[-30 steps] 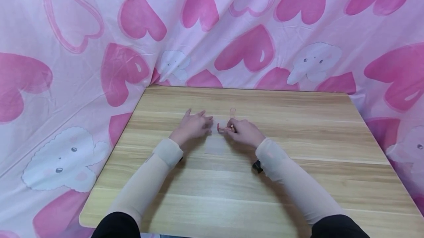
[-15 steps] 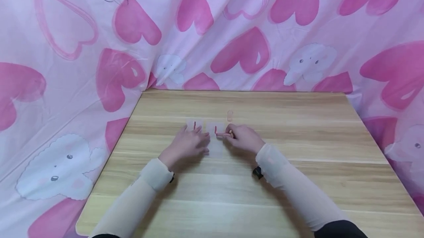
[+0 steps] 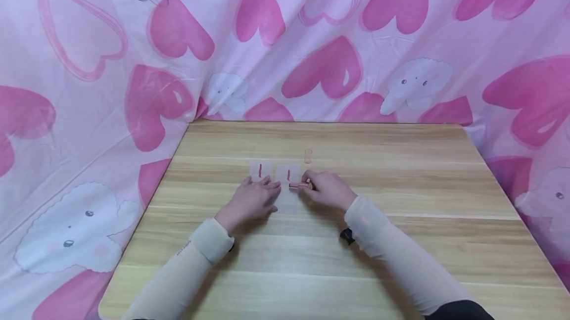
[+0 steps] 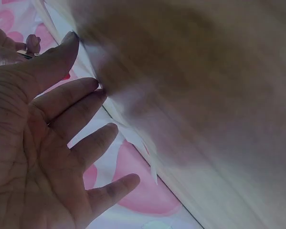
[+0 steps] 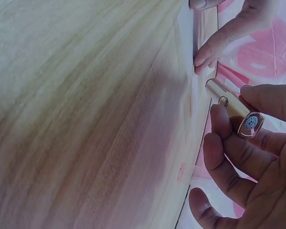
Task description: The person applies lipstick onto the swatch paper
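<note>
In the head view, two thin whitish sheets lie on the table, each with a short red stroke. My left hand (image 3: pixel 251 199) lies flat, fingers spread, with fingertips at the lower edge of the left sheet (image 3: pixel 254 167); the left wrist view has its palm and spread fingers (image 4: pixel 52 114). My right hand (image 3: pixel 328 190) pinches a slim gold lipstick (image 3: pixel 299 185) between thumb and fingers. The lipstick points left, its end just below the red stroke on the right sheet (image 3: pixel 281 171). In the right wrist view, the gold tube (image 5: pixel 238 109) has a small ring and an oval emblem at its near end.
A small clear pinkish rounded piece (image 3: pixel 308 156) lies on the table beyond the right hand. The wooden table (image 3: pixel 378 161) stretches to both sides, and a pink heart-patterned cloth (image 3: pixel 329 68) hangs behind it and along the left.
My left hand has moved left and nearer, uncovering the left sheet and its red stroke. The lipstick in my right hand has come nearer, down from the right sheet's stroke, which now shows.
</note>
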`<state>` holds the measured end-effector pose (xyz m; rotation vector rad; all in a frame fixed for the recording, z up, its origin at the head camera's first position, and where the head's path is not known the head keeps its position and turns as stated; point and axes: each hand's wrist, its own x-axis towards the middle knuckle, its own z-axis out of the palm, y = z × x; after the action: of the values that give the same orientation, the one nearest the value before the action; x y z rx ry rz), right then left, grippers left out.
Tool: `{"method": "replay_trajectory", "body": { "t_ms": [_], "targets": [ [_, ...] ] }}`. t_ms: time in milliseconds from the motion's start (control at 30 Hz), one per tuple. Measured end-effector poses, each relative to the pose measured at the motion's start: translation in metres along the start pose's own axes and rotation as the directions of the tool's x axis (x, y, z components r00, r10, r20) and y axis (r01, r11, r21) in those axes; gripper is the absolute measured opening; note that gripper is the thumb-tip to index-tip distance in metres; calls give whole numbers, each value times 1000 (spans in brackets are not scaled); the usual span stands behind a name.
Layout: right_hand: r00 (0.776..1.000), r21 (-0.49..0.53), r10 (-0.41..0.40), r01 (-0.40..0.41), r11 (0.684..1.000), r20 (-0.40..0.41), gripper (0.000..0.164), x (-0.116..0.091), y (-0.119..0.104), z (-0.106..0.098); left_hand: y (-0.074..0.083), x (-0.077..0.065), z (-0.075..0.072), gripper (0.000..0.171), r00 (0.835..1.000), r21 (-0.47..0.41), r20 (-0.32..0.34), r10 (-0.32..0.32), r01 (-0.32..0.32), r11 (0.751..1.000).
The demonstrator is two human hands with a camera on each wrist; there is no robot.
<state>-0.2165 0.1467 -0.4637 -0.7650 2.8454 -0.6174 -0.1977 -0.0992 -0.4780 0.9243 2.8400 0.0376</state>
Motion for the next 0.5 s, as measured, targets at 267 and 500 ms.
{"method": "replay_trajectory", "body": {
  "t_ms": [267,500],
  "targets": [
    [1000,-14,14,-14,1000,9,20,0,1,3,-1,0,1,56,1000,-17,-18,3,-3,1000],
    [1000,-10,15,-15,1000,8,20,0,1,5,-2,-1,3,56,1000,-16,-11,0,0,1000]
  ]
}}
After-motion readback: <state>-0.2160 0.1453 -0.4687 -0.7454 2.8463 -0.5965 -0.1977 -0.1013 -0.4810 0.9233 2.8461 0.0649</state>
